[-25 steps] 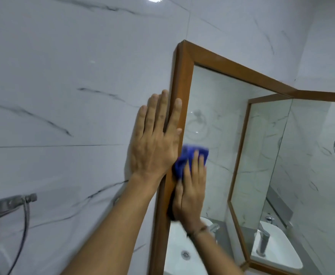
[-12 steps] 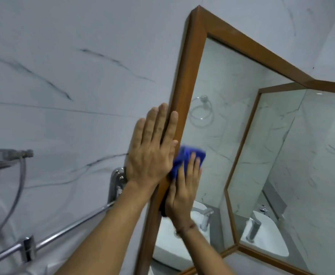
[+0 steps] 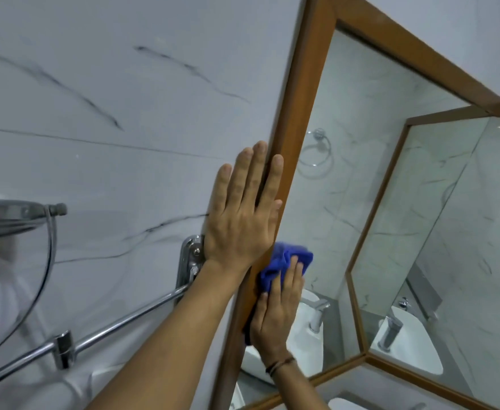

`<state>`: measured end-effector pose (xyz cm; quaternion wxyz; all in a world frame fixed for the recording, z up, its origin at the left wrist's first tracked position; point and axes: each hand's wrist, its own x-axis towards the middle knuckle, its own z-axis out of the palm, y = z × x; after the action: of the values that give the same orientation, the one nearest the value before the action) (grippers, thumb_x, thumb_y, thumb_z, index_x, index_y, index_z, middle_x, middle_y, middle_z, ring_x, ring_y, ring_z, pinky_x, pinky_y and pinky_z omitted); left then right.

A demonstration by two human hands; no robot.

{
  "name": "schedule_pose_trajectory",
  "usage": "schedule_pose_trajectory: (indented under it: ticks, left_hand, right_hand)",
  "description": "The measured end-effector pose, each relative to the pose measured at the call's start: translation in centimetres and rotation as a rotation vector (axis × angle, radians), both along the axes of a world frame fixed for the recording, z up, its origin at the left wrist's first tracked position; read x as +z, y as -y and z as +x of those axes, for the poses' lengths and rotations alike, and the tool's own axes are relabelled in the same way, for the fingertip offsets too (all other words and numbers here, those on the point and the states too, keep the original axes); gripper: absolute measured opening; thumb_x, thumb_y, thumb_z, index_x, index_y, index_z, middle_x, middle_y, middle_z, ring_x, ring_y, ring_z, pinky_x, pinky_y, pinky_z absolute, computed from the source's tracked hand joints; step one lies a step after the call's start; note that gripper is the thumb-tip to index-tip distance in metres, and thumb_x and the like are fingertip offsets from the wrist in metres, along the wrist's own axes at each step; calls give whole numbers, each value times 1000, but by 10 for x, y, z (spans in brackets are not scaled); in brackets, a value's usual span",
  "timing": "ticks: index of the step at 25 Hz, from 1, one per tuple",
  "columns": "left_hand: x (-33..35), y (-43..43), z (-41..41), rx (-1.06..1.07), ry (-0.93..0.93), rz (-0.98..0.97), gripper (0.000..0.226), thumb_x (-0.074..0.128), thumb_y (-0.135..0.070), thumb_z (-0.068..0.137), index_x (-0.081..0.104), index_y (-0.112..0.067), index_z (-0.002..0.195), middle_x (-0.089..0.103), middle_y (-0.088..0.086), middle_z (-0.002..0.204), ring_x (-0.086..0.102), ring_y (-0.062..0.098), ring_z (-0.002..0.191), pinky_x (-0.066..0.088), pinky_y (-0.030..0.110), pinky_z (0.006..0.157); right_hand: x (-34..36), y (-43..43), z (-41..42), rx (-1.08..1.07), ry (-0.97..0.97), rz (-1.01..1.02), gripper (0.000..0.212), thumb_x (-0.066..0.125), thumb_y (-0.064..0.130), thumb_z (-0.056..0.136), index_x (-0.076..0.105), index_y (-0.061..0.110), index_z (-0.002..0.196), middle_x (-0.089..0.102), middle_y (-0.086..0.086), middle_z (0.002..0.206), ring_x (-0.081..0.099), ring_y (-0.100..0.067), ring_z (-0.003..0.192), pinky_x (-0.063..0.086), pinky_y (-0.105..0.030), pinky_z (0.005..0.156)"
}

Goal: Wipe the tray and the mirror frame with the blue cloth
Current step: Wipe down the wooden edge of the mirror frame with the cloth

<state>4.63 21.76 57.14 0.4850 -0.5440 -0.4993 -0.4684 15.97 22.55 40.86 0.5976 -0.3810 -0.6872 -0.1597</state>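
The mirror's brown wooden frame runs steeply up the white marble wall. My left hand lies flat with fingers spread, partly on the wall and partly on the frame's left upright. Just below it, my right hand presses a bunched blue cloth against the inner edge of that upright, where it meets the glass. A curved glass tray shelf with a metal rim is fixed to the wall at far left.
A chrome towel bar with its wall bracket runs below my left forearm. The mirror glass reflects a towel ring, a white basin with a tap and a second framed mirror.
Both hands have slid down the frame's left upright with the cloth. The view has tilted, so the towel bar and bracket now show and the frame's top corner has left the picture.
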Motion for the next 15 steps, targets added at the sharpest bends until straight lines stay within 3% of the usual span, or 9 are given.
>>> schedule_pose_trajectory:
  ticks: [2, 5, 7, 10, 15]
  left_hand:
    - [-6, 0, 2, -9, 16, 3, 64, 32, -40, 124, 25, -12, 181, 28, 15, 186, 27, 33, 173, 10, 51, 142]
    - [-6, -7, 3, -11, 21, 22, 62, 32, -41, 125, 30, -11, 180, 33, 15, 184, 32, 33, 171, 19, 53, 140]
    - [-4, -5, 3, -3, 30, 24, 61, 31, -40, 125, 33, -11, 179, 36, 15, 183, 35, 34, 170, 21, 54, 140]
    - [-4, -6, 5, 6, 37, 5, 60, 30, -39, 124, 33, -12, 178, 36, 14, 183, 35, 33, 170, 17, 53, 140]
    - [-4, -5, 5, 5, 41, 18, 59, 34, -38, 122, 40, -12, 175, 42, 13, 180, 40, 34, 167, 14, 51, 138]
  right_hand:
    - [56, -15, 5, 32, 34, 102, 57, 23, 34, 120, 9, 33, 176, 3, 8, 187, 5, -24, 175, 23, -67, 135]
    - [159, -50, 9, -19, -76, 262, 55, 28, 34, 121, 20, 26, 175, 12, 1, 185, 12, -27, 174, 17, -55, 140]
    - [162, -53, 3, -20, -142, 244, 54, 30, 32, 121, 26, 21, 174, 17, -4, 185, 14, -29, 174, 16, -52, 140]
    - [46, -32, -1, 53, -125, 81, 56, 30, 30, 121, 19, 24, 176, 14, -3, 186, 13, -34, 173, 12, -51, 141]
    - [-180, 24, 11, -80, 105, -352, 63, 17, 46, 121, -5, 27, 176, -11, 4, 187, -12, -20, 174, -3, -39, 141]
